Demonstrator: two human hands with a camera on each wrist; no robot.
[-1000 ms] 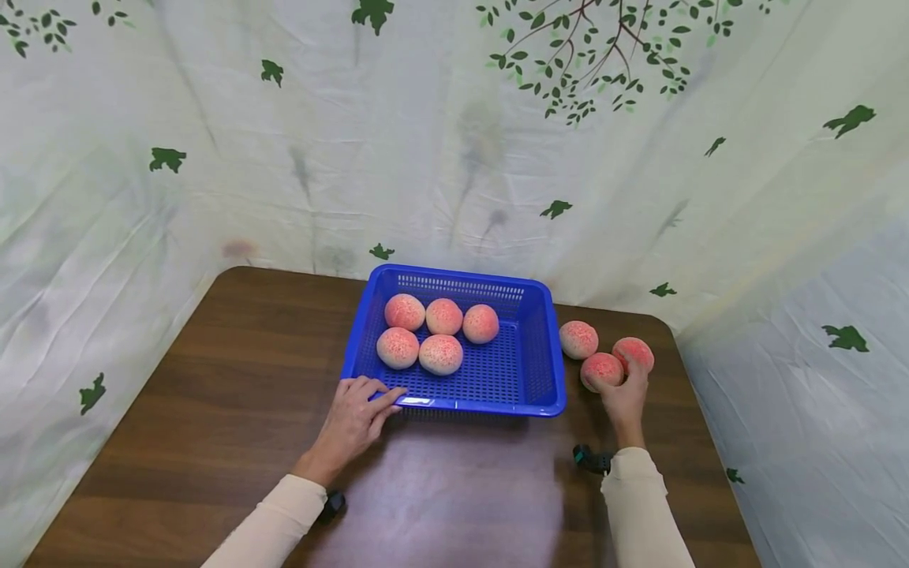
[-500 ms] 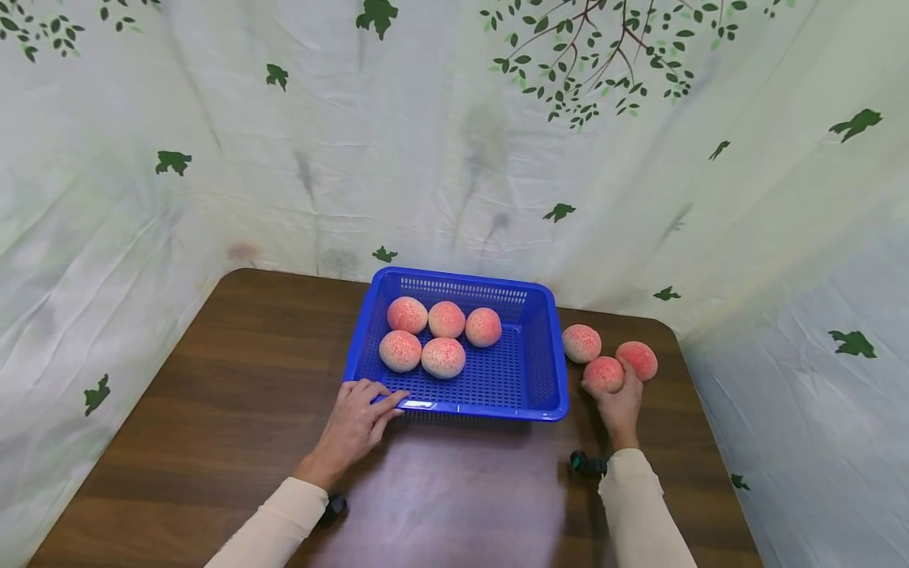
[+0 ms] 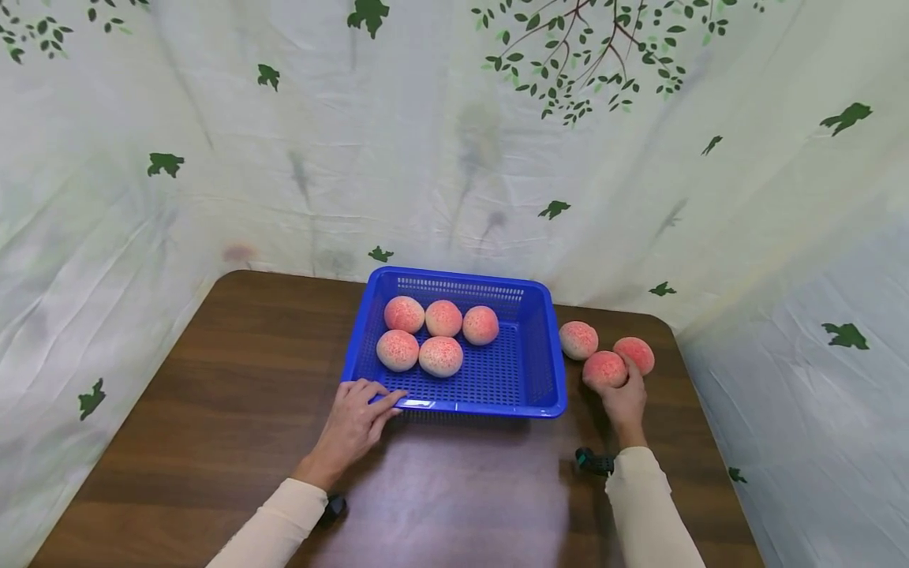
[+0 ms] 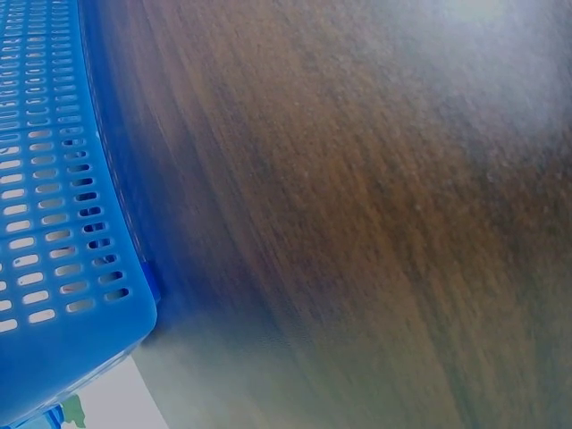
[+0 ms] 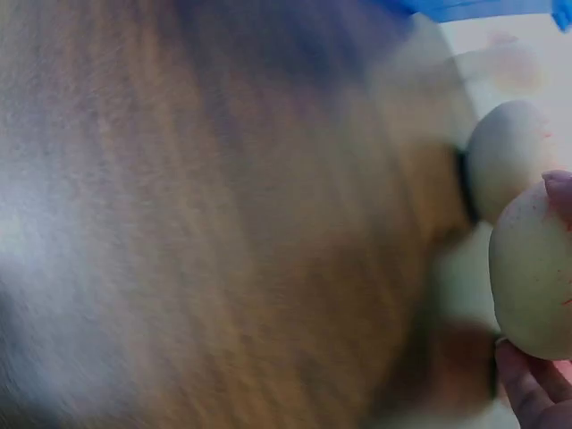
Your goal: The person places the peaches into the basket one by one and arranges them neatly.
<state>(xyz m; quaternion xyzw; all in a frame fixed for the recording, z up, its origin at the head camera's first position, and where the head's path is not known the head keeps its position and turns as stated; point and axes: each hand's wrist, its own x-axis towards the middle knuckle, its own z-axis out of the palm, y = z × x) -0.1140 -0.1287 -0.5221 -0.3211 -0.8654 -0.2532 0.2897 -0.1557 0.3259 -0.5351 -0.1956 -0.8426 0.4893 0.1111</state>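
Dark wooden table: bears blue perforated basket mid-back, two loose peaches just right of it.

No readable text, labels, brands or numbers anywhere; white sticker on basket rim illegible.

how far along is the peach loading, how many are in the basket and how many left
Five peaches already lie in the blue basket. In hand: the right hand grips a sixth peach on the table, while the left hand rests on the basket's front rim. Left: two more peaches beside the basket.
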